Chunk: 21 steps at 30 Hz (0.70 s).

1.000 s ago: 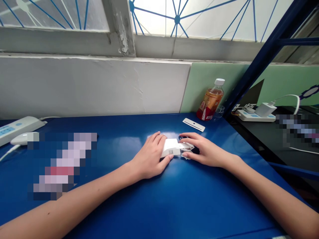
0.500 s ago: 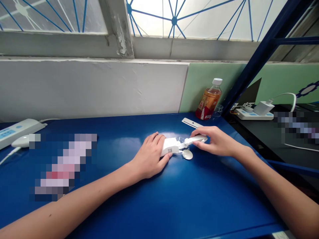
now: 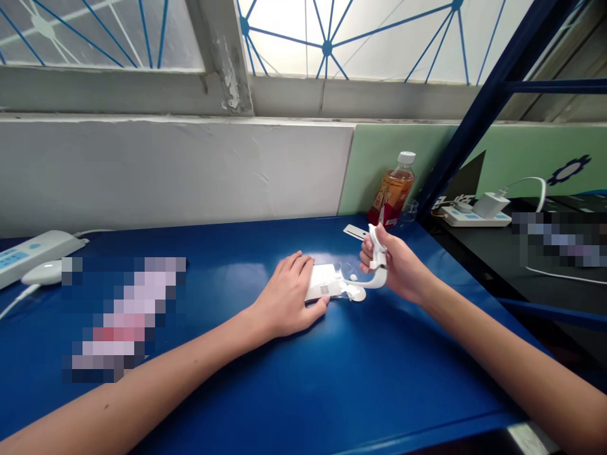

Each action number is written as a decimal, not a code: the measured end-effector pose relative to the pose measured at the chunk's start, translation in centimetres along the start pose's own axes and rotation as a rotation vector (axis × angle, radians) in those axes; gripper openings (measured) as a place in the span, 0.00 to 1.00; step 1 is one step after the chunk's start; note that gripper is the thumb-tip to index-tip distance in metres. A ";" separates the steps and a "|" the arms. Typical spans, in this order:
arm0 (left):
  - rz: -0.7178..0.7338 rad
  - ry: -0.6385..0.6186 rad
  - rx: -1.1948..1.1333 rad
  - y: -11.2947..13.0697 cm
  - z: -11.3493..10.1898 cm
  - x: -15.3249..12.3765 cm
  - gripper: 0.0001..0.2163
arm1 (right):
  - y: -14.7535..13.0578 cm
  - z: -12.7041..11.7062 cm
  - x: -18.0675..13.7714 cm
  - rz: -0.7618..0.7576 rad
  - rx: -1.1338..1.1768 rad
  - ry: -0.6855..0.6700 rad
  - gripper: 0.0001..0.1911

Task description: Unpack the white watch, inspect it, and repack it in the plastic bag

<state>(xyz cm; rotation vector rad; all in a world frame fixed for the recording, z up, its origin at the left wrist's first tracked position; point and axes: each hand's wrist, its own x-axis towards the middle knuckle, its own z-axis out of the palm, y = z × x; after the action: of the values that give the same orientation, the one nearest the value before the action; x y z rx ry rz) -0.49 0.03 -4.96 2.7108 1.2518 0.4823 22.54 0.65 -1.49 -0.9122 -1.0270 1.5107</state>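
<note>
My left hand [image 3: 287, 294] presses a small white box [image 3: 323, 281] against the blue desk [image 3: 284, 392], its fingers over the left end and thumb along the near side. A dark square code marks the box, and clear plastic film [image 3: 346, 273] sticks out at its right end. From there a white strap-like piece [image 3: 378, 278] curves up into my right hand [image 3: 398, 259], which is closed around its upper part, raised over the desk. Exactly what kind of thing the strap belongs to I cannot tell. A flat, round white piece [image 3: 358, 294] lies below the strap.
Behind my right hand lie a flat white strip [image 3: 355, 232] and a drink bottle [image 3: 392, 189] with a white cap. A power strip [image 3: 40, 253] and a white mouse-shaped device [image 3: 43, 272] are at left, near a blurred patch. A blue frame post [image 3: 469, 139] rises at right.
My right hand has turned upward and lifted its end of the white piece, which now bends up from the box. My left hand stays in place on the box.
</note>
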 end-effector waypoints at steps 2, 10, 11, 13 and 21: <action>0.001 0.008 0.001 -0.1 0.1 0.0 0.29 | -0.5 1.6 0.0 0.068 0.116 -0.032 0.23; 0.089 0.187 -0.047 0.0 0.1 -0.2 0.31 | 0.8 5.6 3.7 0.095 0.058 -0.022 0.19; 0.131 0.223 -0.072 0.1 0.0 -0.2 0.29 | 1.1 5.8 4.1 0.089 0.058 -0.009 0.19; 0.219 0.270 -0.132 0.1 -0.2 -0.2 0.21 | 1.6 6.0 4.9 0.057 0.066 0.005 0.20; 0.290 0.376 -0.285 -0.4 -0.1 0.1 0.05 | 3.1 5.7 6.0 -0.053 0.110 -0.111 0.19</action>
<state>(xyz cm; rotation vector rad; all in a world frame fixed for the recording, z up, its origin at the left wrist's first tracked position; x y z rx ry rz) -0.80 0.37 -4.95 2.6336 0.7704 1.1524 15.20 5.44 -2.66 -0.7256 -1.0291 1.5718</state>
